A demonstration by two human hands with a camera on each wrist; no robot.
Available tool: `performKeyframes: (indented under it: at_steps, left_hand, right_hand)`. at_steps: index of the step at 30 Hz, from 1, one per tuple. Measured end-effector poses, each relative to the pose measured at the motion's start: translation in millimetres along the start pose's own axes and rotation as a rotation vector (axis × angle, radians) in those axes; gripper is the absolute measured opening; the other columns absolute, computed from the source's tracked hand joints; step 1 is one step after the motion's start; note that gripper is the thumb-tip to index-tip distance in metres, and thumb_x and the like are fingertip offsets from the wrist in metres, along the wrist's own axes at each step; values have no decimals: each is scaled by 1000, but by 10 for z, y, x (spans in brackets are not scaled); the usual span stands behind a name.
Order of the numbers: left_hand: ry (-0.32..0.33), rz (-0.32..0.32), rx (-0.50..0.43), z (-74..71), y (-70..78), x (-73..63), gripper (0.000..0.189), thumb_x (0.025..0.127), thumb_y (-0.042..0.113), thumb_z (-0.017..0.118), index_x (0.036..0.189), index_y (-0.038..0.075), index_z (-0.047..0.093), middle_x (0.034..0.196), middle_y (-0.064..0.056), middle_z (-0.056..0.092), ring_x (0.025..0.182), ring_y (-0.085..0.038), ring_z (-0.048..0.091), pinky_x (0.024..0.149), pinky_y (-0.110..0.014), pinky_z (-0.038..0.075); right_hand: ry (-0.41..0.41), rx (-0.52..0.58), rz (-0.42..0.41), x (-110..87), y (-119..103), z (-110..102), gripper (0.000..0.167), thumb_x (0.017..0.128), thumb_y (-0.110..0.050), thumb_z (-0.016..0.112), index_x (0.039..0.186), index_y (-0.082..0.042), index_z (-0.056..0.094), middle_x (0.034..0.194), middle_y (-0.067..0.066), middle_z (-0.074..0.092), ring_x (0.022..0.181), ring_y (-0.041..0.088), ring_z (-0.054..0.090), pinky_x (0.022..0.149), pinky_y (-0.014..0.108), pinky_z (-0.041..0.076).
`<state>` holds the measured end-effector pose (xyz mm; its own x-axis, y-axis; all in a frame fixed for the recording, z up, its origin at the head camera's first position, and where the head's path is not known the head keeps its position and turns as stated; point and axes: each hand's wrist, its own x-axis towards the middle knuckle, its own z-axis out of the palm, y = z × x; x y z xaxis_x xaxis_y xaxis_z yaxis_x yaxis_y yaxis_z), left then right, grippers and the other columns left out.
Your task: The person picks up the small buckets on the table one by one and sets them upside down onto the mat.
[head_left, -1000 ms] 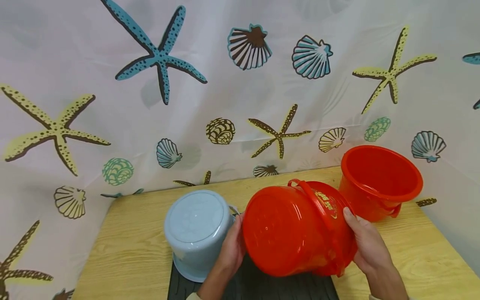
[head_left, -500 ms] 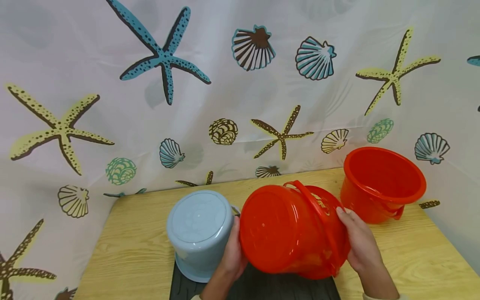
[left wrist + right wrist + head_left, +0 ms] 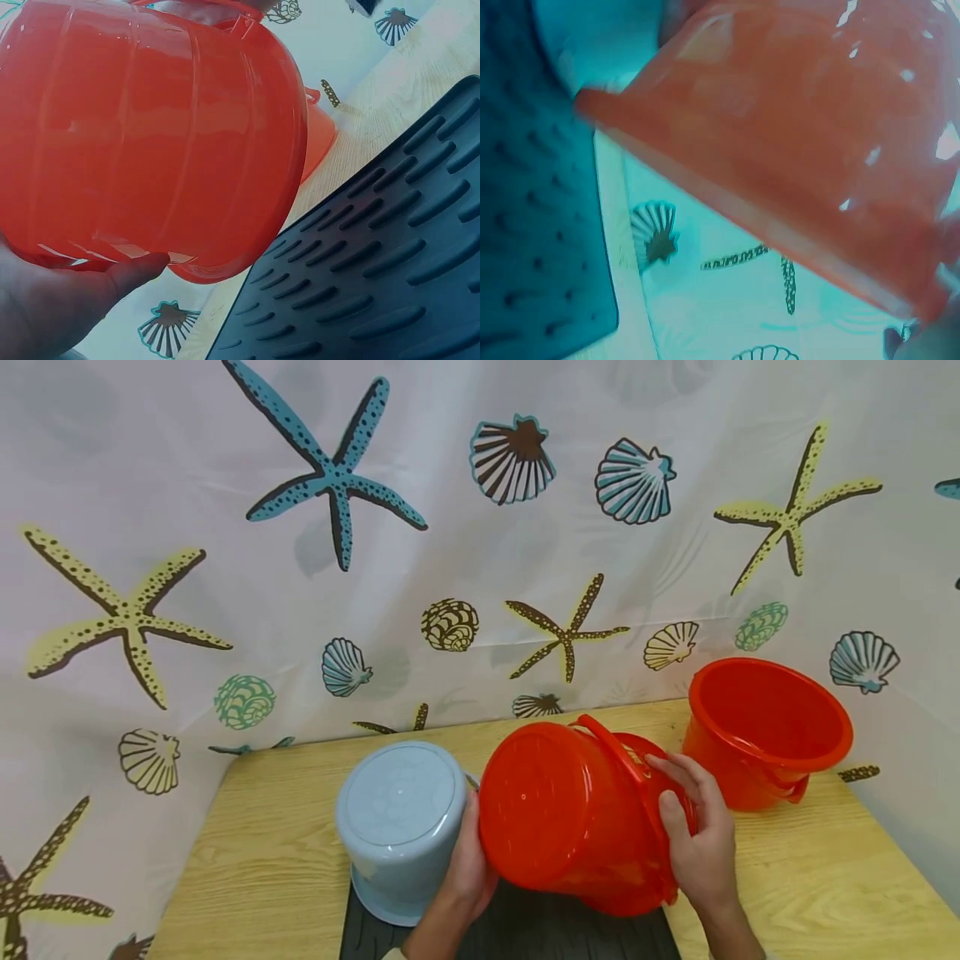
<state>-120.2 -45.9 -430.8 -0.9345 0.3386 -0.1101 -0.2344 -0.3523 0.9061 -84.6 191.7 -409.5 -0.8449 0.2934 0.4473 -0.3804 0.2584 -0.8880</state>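
A red plastic bucket [image 3: 536, 810] lies tipped on its side above the black mat, its round base towards me and its mouth to the right. My left hand [image 3: 471, 860] holds it at the lower left; in the left wrist view the thumb [image 3: 139, 271] lies along the bucket's wall. At the mouth end my right hand [image 3: 701, 835] touches the side near the gold label, fingers bent and spread, the thumb held apart from them. The bucket's red handle [image 3: 633, 768] runs across the body beside these fingers. In the right wrist view the bucket's rim [image 3: 742, 217] slants across, blurred.
A light blue bucket [image 3: 401, 802] stands upside down on the left part of the ribbed black mat [image 3: 555, 927], close beside my left hand. Another red bucket [image 3: 765, 718] stands upright at the back right of the wooden table [image 3: 255, 860]. A patterned curtain hangs behind.
The right hand has moved left along the bucket and loosened from its earlier hold at the rim, fingers now spread. The bucket has shifted slightly left and its mouth end has turned a little.
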Motion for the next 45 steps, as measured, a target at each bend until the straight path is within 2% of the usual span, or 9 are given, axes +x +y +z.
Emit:
performKeyframes:
  at_steps: [5,9,14,17,22,27,33,40,45]
  left_hand:
    - [36,-23,-3,-25,-11,-19,67,99,59,13,141,16,41,121,9,60,108,-11,57,96,-29,46]
    - [32,-26,0,-40,-22,-49,69,98,61,15,141,14,40,120,10,59,108,-10,56,96,-28,46]
    - [37,-56,52,-41,-14,-79,81,91,71,19,143,13,39,121,10,58,110,-7,54,96,-25,43]
    - [50,-74,98,-38,8,-89,84,89,73,18,145,13,37,124,7,58,107,-7,55,93,-26,44]
    - [87,-70,172,-19,56,-100,83,91,71,18,146,12,35,139,-3,50,119,-16,50,101,-41,42]
    - [51,-6,197,40,105,-52,70,99,58,19,150,11,28,156,-10,26,143,-32,23,111,-63,24]
    - [30,65,304,33,103,-38,64,101,51,23,153,13,18,159,-8,15,145,-34,15,111,-63,22]
    - [-60,39,383,-17,56,-4,66,103,46,25,153,10,2,161,-5,3,148,-28,8,116,-53,16]
    - [-37,1,419,-42,16,1,67,101,48,30,154,15,4,161,-4,6,147,-30,15,113,-53,23]
  right_hand:
    - [-172,-155,-184,-36,84,-55,60,83,-8,59,140,-7,41,137,12,55,127,12,47,116,33,27]
    - [-267,-347,-197,-49,106,-75,78,76,-24,71,145,-17,36,142,9,50,129,22,44,112,62,20]
    - [-358,-453,-149,-68,109,-76,91,71,-33,79,148,-28,31,142,1,49,121,19,47,91,48,52]
    - [-383,-417,-131,-47,118,-76,87,74,-31,78,147,-28,32,140,0,49,117,16,50,78,38,58]
    - [-427,-326,-112,26,169,-89,78,79,-25,74,146,-26,34,140,1,48,114,16,55,78,35,58]
    - [-382,-335,-103,81,239,-162,72,79,-16,72,144,-18,41,139,8,45,117,15,47,83,31,56]
    - [-376,-338,-90,103,309,-176,72,85,-12,67,149,-15,33,144,10,48,120,7,51,89,15,47]
    - [-475,-234,-21,137,364,-177,62,96,-13,51,151,-10,22,152,16,33,132,-9,33,97,10,36]
    - [-513,-170,0,169,388,-165,57,98,-10,44,151,-6,21,153,21,28,128,-21,26,98,4,30]
